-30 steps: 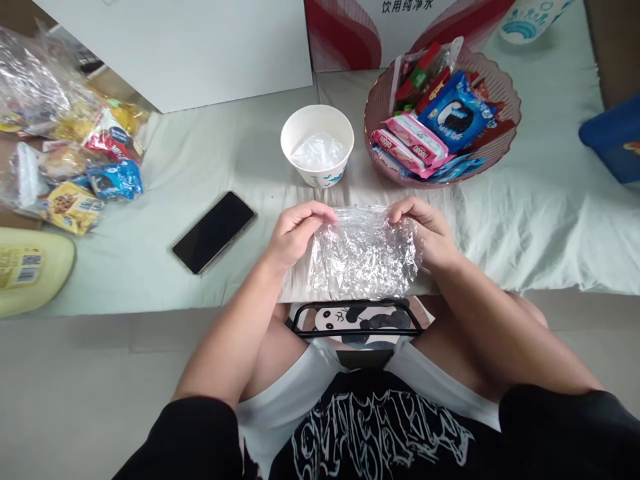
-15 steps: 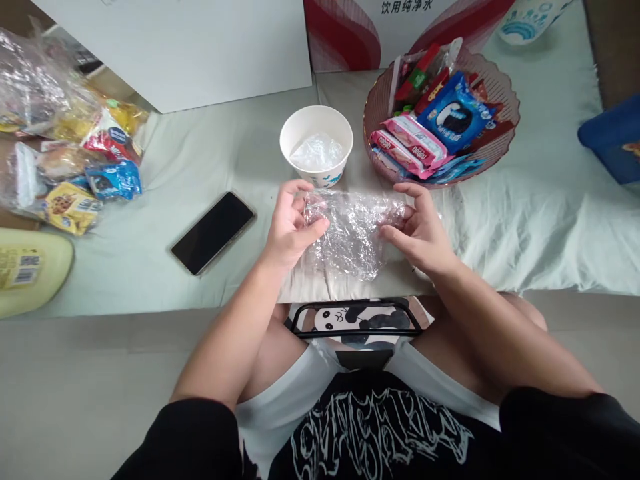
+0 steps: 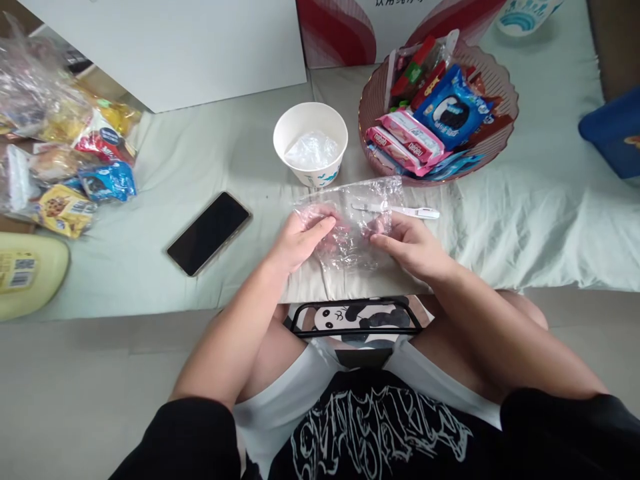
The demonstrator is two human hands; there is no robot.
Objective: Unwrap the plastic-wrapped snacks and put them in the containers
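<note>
A clear, crinkled plastic bag [image 3: 356,247] stretches between my two hands above the front of the cloth-covered surface. My left hand [image 3: 306,240] grips its left side, thumb on top and the fingers seen through the film. On the right side, my right hand [image 3: 407,243] pinches it between thumb and fingers. Behind the bag and my right fingers lies a slim white plastic tool [image 3: 423,213], partly seen through the film; its kind is unclear. Just beyond stands a white paper cup [image 3: 287,150] with crumpled clear plastic [image 3: 313,150] inside.
A pink glass bowl [image 3: 370,107] of wrapped snacks sits at the back right. A phone [image 3: 209,233] lies on the left, near bagged snacks [image 3: 107,180] and a yellow container [image 3: 30,273]. White box [image 3: 200,53] and red-white box [image 3: 340,33] stand behind. A blue object [image 3: 610,137] is far right.
Both hands have shifted, and the bag's far edge has lifted and spread flatter. The white tool behind it has come into view. The view has moved slightly.
</note>
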